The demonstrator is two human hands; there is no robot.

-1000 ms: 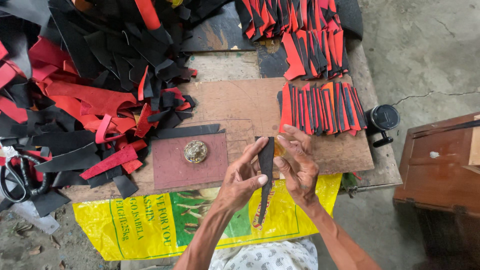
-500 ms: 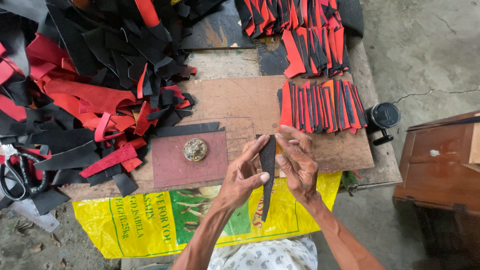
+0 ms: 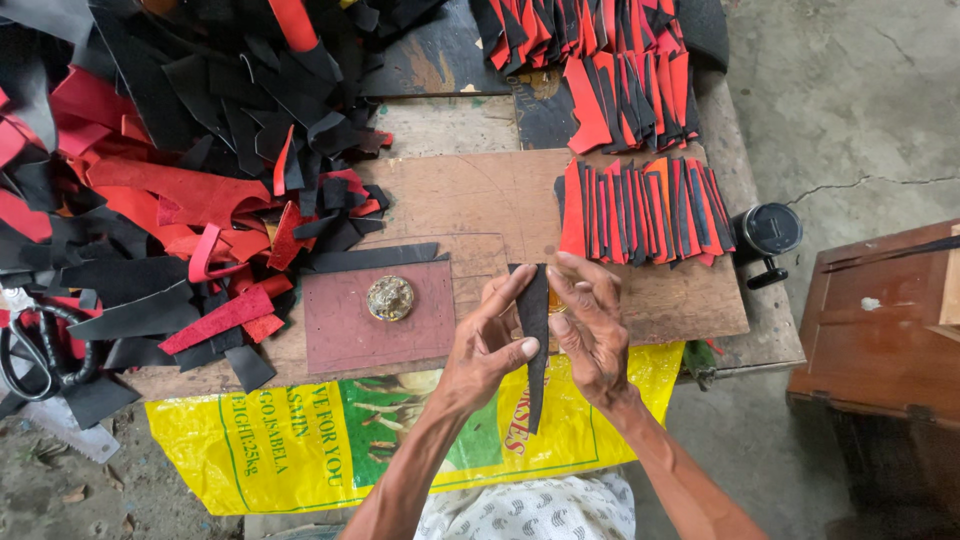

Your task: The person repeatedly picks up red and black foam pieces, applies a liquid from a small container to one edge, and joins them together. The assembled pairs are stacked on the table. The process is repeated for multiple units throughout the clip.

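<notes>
Black tapered strip (image 3: pixel 535 345) held upright above the wooden board (image 3: pixel 480 200), pinched between left hand (image 3: pixel 490 345) and right hand (image 3: pixel 590 335), fingers closed on its edges. Risk: loose fingertip grip lets it slip onto the yellow sack (image 3: pixel 300 450).

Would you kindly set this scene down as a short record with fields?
Left hand: pinches the black strip from the left side.
Right hand: grips the same strip from the right.
Strip: long, tapered, point toward the person.
Surface: wooden board over a yellow sack.
On board: dark red square pad with a brass knob.
Right of hands: row of red and black cut pieces.
Left: loose pile of scraps, scissors.
</notes>
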